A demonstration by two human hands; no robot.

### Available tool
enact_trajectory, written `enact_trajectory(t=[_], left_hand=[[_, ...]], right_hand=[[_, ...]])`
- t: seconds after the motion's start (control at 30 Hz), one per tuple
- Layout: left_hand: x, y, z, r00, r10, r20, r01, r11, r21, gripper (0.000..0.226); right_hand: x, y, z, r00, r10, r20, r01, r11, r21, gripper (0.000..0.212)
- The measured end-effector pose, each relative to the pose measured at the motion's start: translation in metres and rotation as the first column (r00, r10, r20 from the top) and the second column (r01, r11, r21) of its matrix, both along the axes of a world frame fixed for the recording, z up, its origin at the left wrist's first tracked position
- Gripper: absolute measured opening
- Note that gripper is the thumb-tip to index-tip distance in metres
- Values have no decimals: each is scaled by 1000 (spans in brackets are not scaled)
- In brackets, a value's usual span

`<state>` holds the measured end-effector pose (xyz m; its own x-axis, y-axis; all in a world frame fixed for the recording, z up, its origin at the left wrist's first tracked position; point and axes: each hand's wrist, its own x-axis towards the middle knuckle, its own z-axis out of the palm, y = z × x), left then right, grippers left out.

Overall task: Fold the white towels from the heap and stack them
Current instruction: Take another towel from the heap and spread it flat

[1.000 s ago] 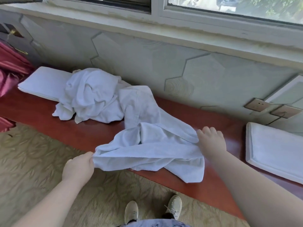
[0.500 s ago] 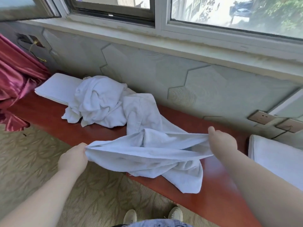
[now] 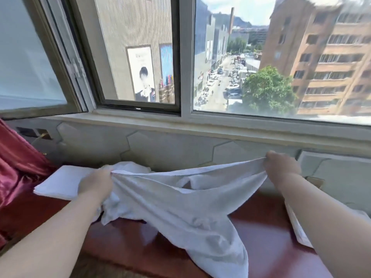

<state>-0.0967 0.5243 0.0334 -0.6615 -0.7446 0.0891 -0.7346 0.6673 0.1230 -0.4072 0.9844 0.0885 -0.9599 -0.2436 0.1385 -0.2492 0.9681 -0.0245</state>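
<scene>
Held up over red bench (image 3: 261, 247) w/ 2 hands: left hand (image 3: 96, 184) bunched round 1 end of white towel (image 3: 180, 207), right hand (image 3: 281, 167) pinching the other, cloth sagging & twisted between. Best next: shake out, find 2 true corners, pull top edge taut, lay flat before folding.

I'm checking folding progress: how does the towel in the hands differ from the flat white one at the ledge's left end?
The held towel is crumpled and stretched between the left hand and right hand; the folded towel is a neat flat rectangle. The held towel hangs from the hands; the folded towel rests on the red ledge. Both are white.
</scene>
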Motion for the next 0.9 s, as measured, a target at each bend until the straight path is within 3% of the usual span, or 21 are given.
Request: enact_trajectory(t=[0.2, 0.43, 0.73, 0.9], left_hand=[[-6, -43, 101, 972, -109, -209, 91, 992, -91, 16], [0, -30, 173, 936, -206, -286, 156, 969, -191, 26], [67, 21, 211, 873, -261, -413, 181, 958, -223, 20], [118, 53, 210, 881, -220, -419, 146, 968, -202, 27]], right_hand=[[40, 35, 85, 974, -194, -118, 181, 977, -115, 20], [111, 75, 156, 918, -364, -157, 298, 896, -331, 16], [197, 150, 205, 900, -415, -134, 269, 770, -578, 30], [258, 188, 205, 918, -384, -103, 235, 731, -640, 25]])
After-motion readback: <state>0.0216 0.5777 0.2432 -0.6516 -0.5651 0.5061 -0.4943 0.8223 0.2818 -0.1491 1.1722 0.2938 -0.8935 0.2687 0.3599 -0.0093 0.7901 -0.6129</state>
